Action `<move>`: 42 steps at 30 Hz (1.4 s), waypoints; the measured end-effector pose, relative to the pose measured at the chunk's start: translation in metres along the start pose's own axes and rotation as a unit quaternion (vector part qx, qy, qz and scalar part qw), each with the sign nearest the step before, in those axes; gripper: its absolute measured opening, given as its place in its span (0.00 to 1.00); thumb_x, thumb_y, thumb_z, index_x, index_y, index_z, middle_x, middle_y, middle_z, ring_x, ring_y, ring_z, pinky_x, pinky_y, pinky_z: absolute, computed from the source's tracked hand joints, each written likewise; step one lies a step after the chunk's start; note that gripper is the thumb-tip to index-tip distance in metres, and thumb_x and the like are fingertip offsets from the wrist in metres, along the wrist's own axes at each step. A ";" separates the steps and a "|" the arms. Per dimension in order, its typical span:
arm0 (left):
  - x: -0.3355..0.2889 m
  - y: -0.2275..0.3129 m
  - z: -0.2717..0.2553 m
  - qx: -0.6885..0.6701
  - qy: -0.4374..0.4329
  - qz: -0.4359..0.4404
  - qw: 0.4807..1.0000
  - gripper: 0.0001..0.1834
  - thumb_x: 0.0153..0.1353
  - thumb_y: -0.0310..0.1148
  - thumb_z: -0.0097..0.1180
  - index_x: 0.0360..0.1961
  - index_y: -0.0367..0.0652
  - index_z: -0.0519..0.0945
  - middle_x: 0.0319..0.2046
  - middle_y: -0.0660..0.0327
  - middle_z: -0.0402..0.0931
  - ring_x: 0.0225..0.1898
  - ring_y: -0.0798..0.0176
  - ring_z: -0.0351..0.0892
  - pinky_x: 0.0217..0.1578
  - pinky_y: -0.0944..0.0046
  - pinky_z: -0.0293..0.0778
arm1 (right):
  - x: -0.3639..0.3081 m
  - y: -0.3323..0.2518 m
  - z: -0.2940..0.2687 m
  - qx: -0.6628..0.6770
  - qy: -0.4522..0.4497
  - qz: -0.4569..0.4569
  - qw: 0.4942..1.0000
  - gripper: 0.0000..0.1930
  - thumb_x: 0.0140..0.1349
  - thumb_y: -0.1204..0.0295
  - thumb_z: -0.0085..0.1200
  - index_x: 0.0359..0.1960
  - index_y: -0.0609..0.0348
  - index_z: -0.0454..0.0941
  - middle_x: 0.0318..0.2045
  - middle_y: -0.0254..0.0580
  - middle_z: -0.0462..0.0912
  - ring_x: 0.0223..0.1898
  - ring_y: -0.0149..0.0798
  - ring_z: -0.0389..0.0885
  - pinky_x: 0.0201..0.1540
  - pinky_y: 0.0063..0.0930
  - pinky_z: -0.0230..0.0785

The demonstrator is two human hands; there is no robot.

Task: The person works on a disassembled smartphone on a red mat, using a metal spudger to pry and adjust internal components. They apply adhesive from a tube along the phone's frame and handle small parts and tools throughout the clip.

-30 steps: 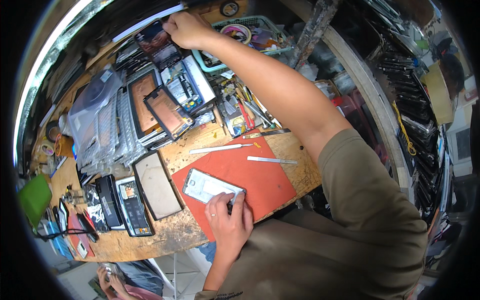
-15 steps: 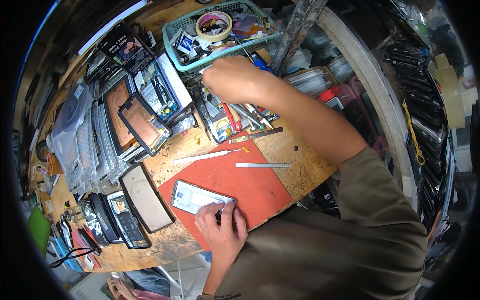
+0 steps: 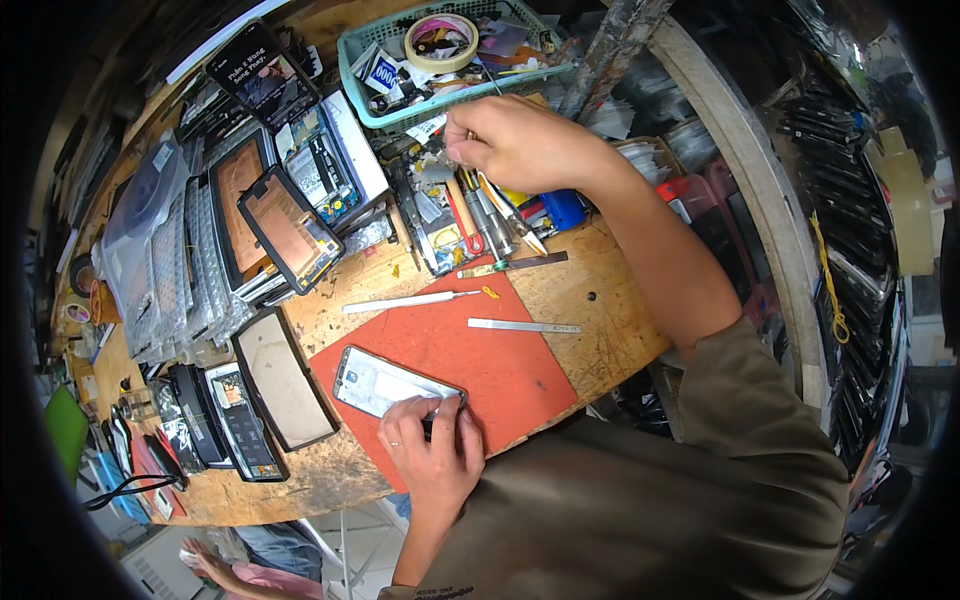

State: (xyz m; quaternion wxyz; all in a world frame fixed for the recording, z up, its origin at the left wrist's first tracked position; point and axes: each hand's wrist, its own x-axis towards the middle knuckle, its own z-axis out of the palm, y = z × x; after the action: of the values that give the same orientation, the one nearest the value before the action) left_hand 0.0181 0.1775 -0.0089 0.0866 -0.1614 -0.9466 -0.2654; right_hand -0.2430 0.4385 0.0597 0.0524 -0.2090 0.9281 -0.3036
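Note:
A phone with a pale, silvery face and a dark frame (image 3: pixel 380 383) lies at a slant on the red mat (image 3: pixel 515 365). My left hand (image 3: pixel 432 450) is closed on its near right end, the fingertips bent over that edge; a small dark patch shows between them. Farther off, my right hand (image 3: pixel 525 140) hovers over a jumble of hand tools (image 3: pixel 470 215), just in front of the green basket (image 3: pixel 400 115). Its fingers are curled together, and whatever they pinch is hidden. A thin white-handled pick (image 3: pixel 400 302) and a flat metal strip (image 3: pixel 525 326) lie past the phone.
Opened tablet frames (image 3: pixel 290 230) and bubble-wrapped panels (image 3: pixel 175 280) are stacked at the left. Nearer stand a dark-framed panel (image 3: pixel 285 380) and opened devices (image 3: pixel 240 420). A tape roll (image 3: pixel 441 43) sits in the basket. Another person's hand (image 3: pixel 205 562) shows at the bottom left.
My right hand has shifted right and turned, uncovering more tools beneath it. My left hand stays on the phone. The whole view has moved slightly.

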 end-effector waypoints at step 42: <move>0.098 0.020 -0.045 -0.043 0.145 0.124 0.981 0.12 0.57 0.25 0.70 0.41 0.44 0.80 0.36 0.58 0.75 0.42 0.50 0.75 0.48 0.50 0.66 | -0.110 -0.086 0.059 0.474 0.009 0.009 0.880 0.05 0.72 0.76 0.62 0.36 0.63 0.82 0.31 0.37 0.86 0.34 0.25 0.83 0.36 0.24 0.74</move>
State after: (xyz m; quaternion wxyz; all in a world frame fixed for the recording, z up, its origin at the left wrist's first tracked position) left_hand -0.0632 0.1955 0.0630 0.2487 -0.2409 -0.8842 -0.3135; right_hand -0.0996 0.3896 0.0592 0.1396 -0.1483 0.6752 -0.7089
